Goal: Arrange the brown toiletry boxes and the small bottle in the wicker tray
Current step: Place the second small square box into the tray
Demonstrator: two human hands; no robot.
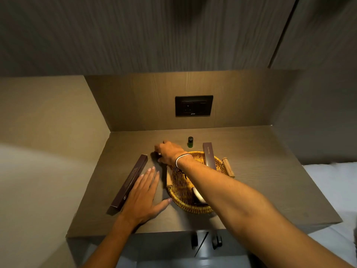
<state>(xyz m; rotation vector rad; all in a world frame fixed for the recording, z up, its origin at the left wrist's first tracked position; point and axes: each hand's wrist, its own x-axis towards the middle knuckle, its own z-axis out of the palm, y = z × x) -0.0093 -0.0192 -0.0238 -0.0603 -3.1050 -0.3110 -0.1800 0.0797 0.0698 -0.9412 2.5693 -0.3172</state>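
A wicker tray [179, 198] sits on a wood-grain counter, with wooden handles at its left and right ends. A long brown box [130, 179] lies on the counter left of the tray. Another brown box labelled "Dental Kit" [209, 154] leans over the tray's far right rim. A small green bottle [190, 142] with a black cap stands behind the tray. My right hand [169, 152] reaches across the tray and closes on a small dark box [158, 154] beyond its far left. My left hand [143, 194] lies flat, fingers spread, between the long box and the tray. A pale item [199, 195] lies in the tray, partly hidden by my arm.
A black wall socket panel [194, 105] is set in the back panel above the counter. Walls close the counter at the left and back. White bedding [332, 182] lies to the right. The counter's front edge [135, 234] runs below my left wrist.
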